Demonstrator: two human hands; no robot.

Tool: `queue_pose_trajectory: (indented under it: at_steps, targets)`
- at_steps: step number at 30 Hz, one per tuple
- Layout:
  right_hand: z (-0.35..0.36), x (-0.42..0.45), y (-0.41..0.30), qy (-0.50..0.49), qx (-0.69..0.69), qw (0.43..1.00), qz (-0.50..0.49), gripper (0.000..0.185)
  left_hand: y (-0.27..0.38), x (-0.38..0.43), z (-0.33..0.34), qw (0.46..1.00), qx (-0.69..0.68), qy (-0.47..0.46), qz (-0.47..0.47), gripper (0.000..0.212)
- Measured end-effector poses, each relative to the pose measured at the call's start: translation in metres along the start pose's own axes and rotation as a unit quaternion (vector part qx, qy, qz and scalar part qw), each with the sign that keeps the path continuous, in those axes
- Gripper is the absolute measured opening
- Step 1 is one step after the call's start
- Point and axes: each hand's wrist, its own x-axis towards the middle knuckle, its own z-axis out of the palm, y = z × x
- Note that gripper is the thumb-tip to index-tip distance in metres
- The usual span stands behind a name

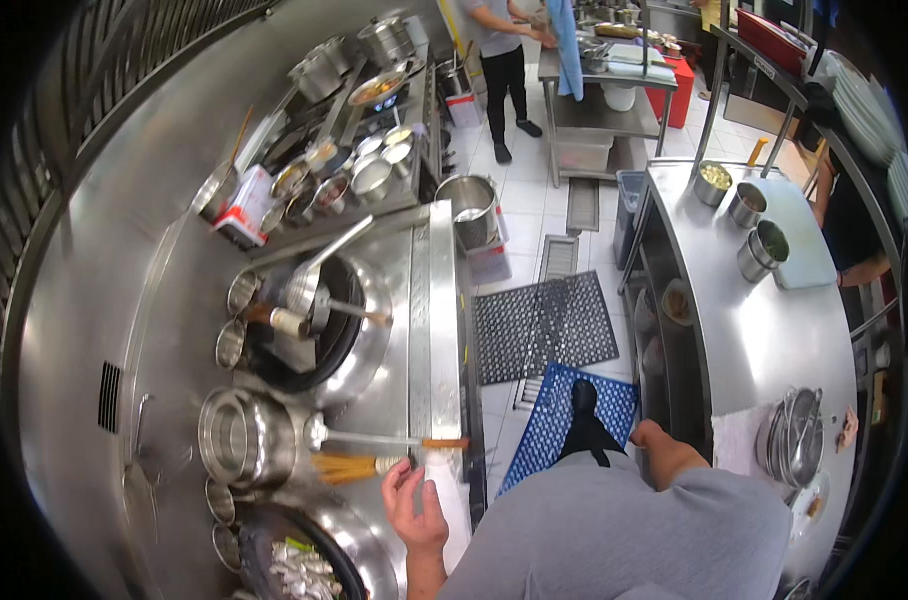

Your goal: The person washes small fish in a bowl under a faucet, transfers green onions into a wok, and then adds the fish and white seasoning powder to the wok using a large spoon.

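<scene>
My left hand (418, 510) hovers by the steel range's edge, fingers spread with nothing between them. Just beyond its fingertips lies a bamboo wok brush (346, 468). A ladle (371, 439) with a wooden handle end rests beside the brush, its handle reaching over the range's front ledge. At the lower left, a wok (255, 525) holds pale pieces of food (304, 570) with some green. My right hand (647, 433) hangs low at my other side, near the steel counter's shelves; its fingers are mostly hidden.
Another wok (281, 367) holds a strainer (304, 289) and a brush (289, 322). Nested steel pots (232, 439) stand behind the ladle. The counter (754, 330) carries a cutting board (795, 240) and stacked strainers (795, 442). Rubber mats (547, 326) cover the floor. A person (499, 60) stands ahead.
</scene>
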Motion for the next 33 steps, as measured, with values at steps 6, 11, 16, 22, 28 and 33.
queue_pose_trajectory:
  at_steps: [6,11,16,22,28,33]
  targets:
    - [-0.106,0.163,-0.055,0.054,-0.073,0.981,-0.173,0.050,0.010,0.135,0.138,0.997,-0.017,-0.034,0.064,0.020]
    - [-0.257,0.219,-0.144,0.117,0.039,0.948,-0.295,0.042,0.019,0.236,0.249,0.985,-0.073,-0.150,0.042,0.021]
    - [-0.463,0.219,-0.250,0.145,0.198,0.892,-0.379,0.041,0.001,0.322,0.328,0.979,-0.082,-0.182,0.034,0.019]
    - [-0.664,0.181,-0.243,0.180,0.419,0.806,-0.377,0.043,-0.018,0.475,0.460,0.958,-0.135,-0.245,0.064,0.020]
    - [-0.717,0.159,-0.229,0.189,0.576,0.749,-0.267,0.040,-0.013,0.652,0.573,0.937,-0.121,-0.313,0.100,0.019]
    - [-0.751,0.167,-0.218,0.192,0.707,0.650,-0.200,0.033,0.032,0.770,0.685,0.898,-0.137,-0.351,0.227,0.021]
